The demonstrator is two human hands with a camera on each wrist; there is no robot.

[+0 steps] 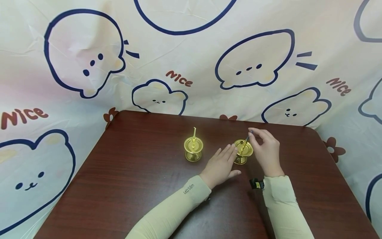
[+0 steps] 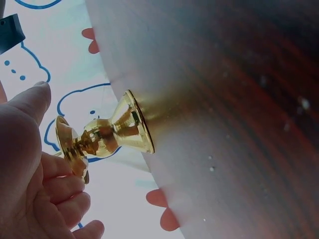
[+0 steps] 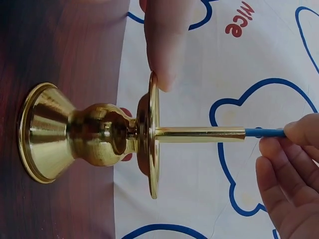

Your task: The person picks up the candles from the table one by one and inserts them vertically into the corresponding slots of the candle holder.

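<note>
A brass-coloured pedestal holder (image 1: 240, 160) with a wide dish stands upright on the table; a narrow gold tube (image 3: 199, 133) rises from its dish. My right hand (image 1: 266, 151) pinches a thin blue stick (image 3: 264, 133) between thumb and fingertips. The stick's lower end meets the tube's top; how far it goes inside is hidden. Fingers extended, my left hand (image 1: 218, 167) touches the dish rim from the left, its thumb held apart. In the left wrist view the same holder (image 2: 102, 138) appears sideways, its dish beside my fingers.
A second matching holder (image 1: 193, 155) stands to the left, with a slim pale-yellow stick (image 1: 194, 132) upright in it. Both are on a dark reddish-brown table (image 1: 125, 172). Behind it hangs a pale cloth (image 1: 197, 53) printed with cartoon animals. A black strap piece (image 1: 256, 183) shows at my right wrist.
</note>
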